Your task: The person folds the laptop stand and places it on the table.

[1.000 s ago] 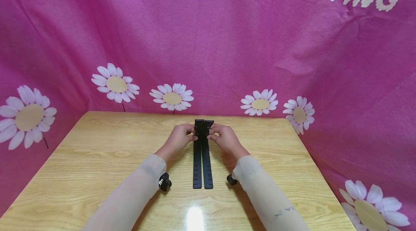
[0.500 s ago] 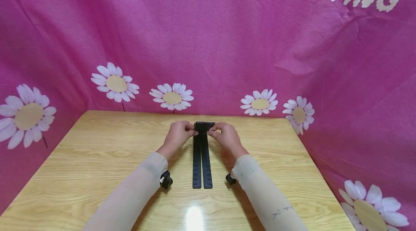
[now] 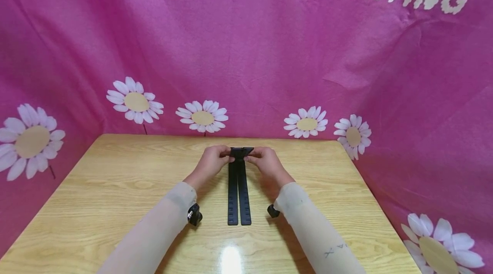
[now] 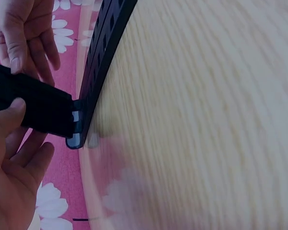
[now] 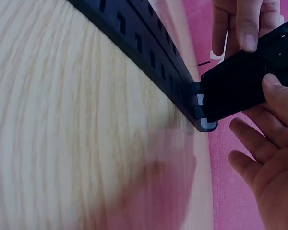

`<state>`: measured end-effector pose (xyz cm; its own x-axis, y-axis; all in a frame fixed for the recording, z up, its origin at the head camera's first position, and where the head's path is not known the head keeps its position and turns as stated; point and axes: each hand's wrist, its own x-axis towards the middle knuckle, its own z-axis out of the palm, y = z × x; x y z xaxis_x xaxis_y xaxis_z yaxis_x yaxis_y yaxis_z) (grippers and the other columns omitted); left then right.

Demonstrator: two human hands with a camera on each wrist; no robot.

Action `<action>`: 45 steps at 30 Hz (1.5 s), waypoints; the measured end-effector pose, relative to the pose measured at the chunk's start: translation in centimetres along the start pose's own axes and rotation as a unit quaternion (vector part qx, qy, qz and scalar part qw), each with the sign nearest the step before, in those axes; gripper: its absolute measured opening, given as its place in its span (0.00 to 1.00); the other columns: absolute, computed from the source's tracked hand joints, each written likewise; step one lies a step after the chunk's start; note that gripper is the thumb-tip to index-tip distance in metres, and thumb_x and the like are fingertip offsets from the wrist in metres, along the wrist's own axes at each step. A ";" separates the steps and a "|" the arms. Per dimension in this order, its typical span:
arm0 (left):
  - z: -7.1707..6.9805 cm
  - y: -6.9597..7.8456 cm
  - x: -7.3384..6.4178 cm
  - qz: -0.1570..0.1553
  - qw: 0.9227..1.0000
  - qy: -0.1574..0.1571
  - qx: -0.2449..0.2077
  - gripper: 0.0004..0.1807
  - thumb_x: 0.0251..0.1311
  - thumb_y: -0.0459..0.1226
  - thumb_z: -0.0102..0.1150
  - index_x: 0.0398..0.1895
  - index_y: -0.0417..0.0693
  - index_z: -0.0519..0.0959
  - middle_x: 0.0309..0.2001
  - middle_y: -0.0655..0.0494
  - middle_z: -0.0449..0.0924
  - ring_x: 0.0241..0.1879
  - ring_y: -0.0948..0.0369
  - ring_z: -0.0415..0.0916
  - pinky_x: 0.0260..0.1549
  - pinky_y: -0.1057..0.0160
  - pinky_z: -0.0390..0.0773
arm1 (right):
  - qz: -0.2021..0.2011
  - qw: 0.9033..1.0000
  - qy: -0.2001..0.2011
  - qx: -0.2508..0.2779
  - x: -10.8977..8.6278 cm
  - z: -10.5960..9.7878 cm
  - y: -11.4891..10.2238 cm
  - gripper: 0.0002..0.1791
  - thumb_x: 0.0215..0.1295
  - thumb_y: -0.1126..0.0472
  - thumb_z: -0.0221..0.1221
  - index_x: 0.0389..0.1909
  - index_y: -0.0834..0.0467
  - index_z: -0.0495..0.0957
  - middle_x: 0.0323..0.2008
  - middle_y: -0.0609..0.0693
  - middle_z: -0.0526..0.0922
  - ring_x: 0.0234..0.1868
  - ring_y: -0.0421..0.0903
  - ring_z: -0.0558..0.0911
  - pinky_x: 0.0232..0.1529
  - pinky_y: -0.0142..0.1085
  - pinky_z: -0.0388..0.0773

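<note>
A black folding laptop stand (image 3: 233, 199) lies lengthwise on the table, its two long slotted bars side by side and slightly spread toward the near end. At its far end a hinged flat plate (image 4: 43, 105) is raised at an angle to the bars. My left hand (image 3: 211, 162) pinches the plate's left edge, thumb on the near face and fingers behind. From the right, my right hand (image 3: 268, 163) pinches the opposite edge the same way. Close up in the right wrist view, the hinge (image 5: 201, 108) joins plate and bar. Fingers partly cover the plate's sides.
The wooden table (image 3: 127, 188) stretches around the stand. A pink cloth (image 3: 246, 51) with printed daisies hangs behind and at both sides. Small black devices (image 3: 194, 215) are strapped at the wrists over pale sleeves.
The plate's top edge has come lower and its near face looks shorter, so its tilt has changed. Both hands keep hold of it; the long bars stay about where they were.
</note>
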<state>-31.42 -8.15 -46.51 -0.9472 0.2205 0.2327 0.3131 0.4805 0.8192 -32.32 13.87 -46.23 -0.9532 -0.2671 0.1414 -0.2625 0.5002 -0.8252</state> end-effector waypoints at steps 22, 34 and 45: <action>-1.5 -0.7 -2.4 -0.007 0.991 -0.128 0.027 0.19 0.68 0.40 0.65 0.62 0.57 0.83 0.61 0.59 0.82 0.68 0.55 0.73 0.69 0.50 0.71 | 0.007 0.997 -0.065 -0.037 -1.8 -0.1 1.0 0.15 0.68 0.61 0.67 0.54 0.46 0.88 0.55 0.47 0.87 0.61 0.48 0.81 0.64 0.49 0.76; -1.5 -1.0 -2.9 -0.007 0.984 -0.180 0.007 0.25 0.61 0.35 0.71 0.63 0.49 0.80 0.67 0.57 0.77 0.71 0.56 0.70 0.63 0.58 0.75 | -0.025 0.991 -0.127 -0.044 -2.6 -0.1 1.5 0.21 0.64 0.58 0.70 0.58 0.47 0.84 0.63 0.41 0.81 0.69 0.49 0.75 0.72 0.48 0.68; -1.0 -1.1 -2.8 -0.003 0.977 -0.204 0.060 0.31 0.52 0.34 0.77 0.62 0.47 0.81 0.68 0.53 0.74 0.72 0.57 0.67 0.73 0.55 0.63 | -0.050 0.982 -0.169 -0.073 -3.2 0.1 1.5 0.31 0.59 0.64 0.72 0.65 0.56 0.79 0.69 0.44 0.75 0.75 0.54 0.66 0.77 0.50 0.59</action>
<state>-29.17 -10.10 -47.55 -0.8502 0.5260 -0.0196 0.3375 0.5733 0.7466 -29.64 15.40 -47.93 -0.8241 -0.5664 0.0086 -0.3945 0.5629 -0.7263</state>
